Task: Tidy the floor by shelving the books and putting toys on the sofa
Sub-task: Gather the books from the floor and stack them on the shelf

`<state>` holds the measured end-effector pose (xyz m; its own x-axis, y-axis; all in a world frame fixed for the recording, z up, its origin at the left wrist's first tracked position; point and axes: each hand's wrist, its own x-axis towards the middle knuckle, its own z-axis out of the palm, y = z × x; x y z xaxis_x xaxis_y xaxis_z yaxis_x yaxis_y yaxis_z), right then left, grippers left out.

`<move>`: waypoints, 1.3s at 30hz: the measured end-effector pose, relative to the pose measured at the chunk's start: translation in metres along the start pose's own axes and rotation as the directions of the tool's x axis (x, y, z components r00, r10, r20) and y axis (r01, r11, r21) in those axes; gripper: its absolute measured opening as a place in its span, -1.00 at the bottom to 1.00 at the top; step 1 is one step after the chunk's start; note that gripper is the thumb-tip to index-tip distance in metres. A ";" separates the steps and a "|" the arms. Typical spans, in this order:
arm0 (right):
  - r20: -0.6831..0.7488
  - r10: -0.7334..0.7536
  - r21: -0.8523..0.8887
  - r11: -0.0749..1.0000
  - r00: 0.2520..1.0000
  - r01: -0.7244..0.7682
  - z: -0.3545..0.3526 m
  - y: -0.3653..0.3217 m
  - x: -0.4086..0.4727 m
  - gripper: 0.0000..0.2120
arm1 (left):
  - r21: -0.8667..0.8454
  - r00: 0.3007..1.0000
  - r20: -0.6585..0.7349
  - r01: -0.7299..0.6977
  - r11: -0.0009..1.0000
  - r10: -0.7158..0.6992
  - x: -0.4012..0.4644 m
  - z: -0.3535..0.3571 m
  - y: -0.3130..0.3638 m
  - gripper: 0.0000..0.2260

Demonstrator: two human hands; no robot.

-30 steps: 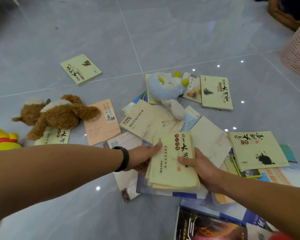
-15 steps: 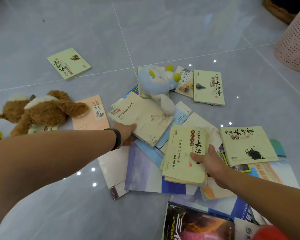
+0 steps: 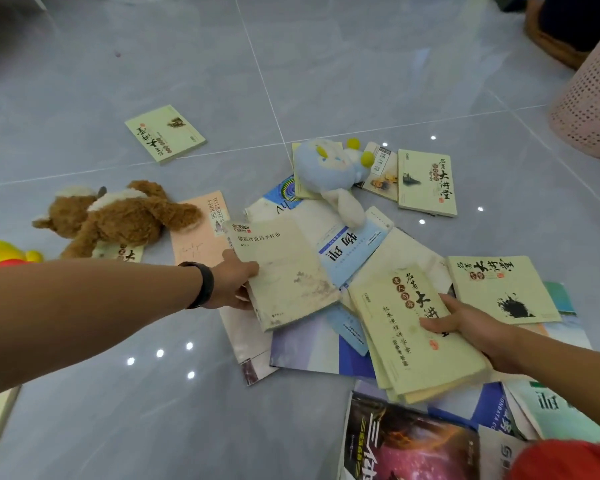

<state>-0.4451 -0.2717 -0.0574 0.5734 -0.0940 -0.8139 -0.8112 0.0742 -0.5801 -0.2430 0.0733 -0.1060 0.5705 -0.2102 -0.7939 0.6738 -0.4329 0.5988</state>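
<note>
Head view: gathering books is the step in hand. The left hand [image 3: 234,285] grips the edge of a cream book [image 3: 284,271] just left of the blue textbook [image 3: 352,245]; the right hand [image 3: 465,323] pinches a small stack [image 3: 413,341] to its right. Next, the cream book likely joins that stack. The toys lie untouched: the brown bear [image 3: 118,216] far left, the blue plush [image 3: 326,168] beyond.
</note>
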 end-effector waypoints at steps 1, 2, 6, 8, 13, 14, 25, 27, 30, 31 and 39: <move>0.022 0.008 0.042 0.999 1.000 -0.009 0.001 0.003 -0.008 -0.55 | 0.080 0.998 0.059 0.012 0.997 -0.017 -0.008 -0.008 -0.005 -0.71; 0.036 0.010 0.073 0.997 0.999 -0.013 0.001 0.005 -0.014 -0.53 | 0.164 0.990 0.133 0.025 0.986 -0.047 -0.016 -0.013 -0.010 -0.71; 0.049 -0.007 0.139 0.990 0.999 0.000 0.022 0.006 -0.028 -0.52 | 0.382 0.910 0.314 0.141 0.913 -0.272 -0.038 -0.015 -0.054 -0.62; 0.081 -0.039 0.162 0.986 0.996 0.026 0.051 0.003 -0.032 -0.55 | 0.455 0.888 0.310 0.175 0.873 -0.340 -0.046 -0.004 -0.081 -0.62; 0.135 -0.183 0.250 0.957 0.974 0.145 0.123 0.000 -0.045 -0.54 | 0.488 0.916 0.259 0.149 0.860 -0.306 -0.048 0.018 -0.105 -0.63; 0.135 -0.191 0.273 0.950 0.972 0.149 0.132 0.001 -0.045 -0.53 | 0.470 0.906 0.277 0.161 0.868 -0.319 -0.046 0.018 -0.103 -0.63; 0.004 0.191 -0.598 0.787 0.982 -0.151 0.112 0.076 -0.014 -0.85 | 0.319 0.879 0.319 0.252 0.914 -0.354 -0.045 0.016 -0.097 -0.24; 0.010 0.197 -0.458 0.872 0.980 -0.171 0.111 0.071 -0.010 -0.79 | 0.334 0.902 0.318 0.180 0.925 -0.291 -0.048 0.017 -0.097 -0.42; 0.097 0.219 -0.408 0.898 0.971 -0.161 0.118 0.059 -0.006 -0.64 | 0.380 0.912 0.331 0.106 0.919 -0.242 -0.051 0.018 -0.101 -0.40; 0.119 0.228 -0.417 0.895 0.966 -0.160 0.121 0.058 -0.004 -0.56 | 0.387 0.918 0.324 0.091 0.918 -0.228 -0.051 0.019 -0.105 -0.33; 0.195 0.175 -0.401 0.912 0.965 -0.085 0.143 0.065 0.006 -0.48 | 0.332 0.957 0.291 -0.085 0.939 -0.017 -0.049 0.027 -0.148 -0.04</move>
<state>-0.4782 -0.1259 -0.1044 0.4337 0.1158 -0.8936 -0.8345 -0.3223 -0.4468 -0.3840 0.1239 -0.1585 0.3977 -0.4490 -0.8002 0.4285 -0.6803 0.5947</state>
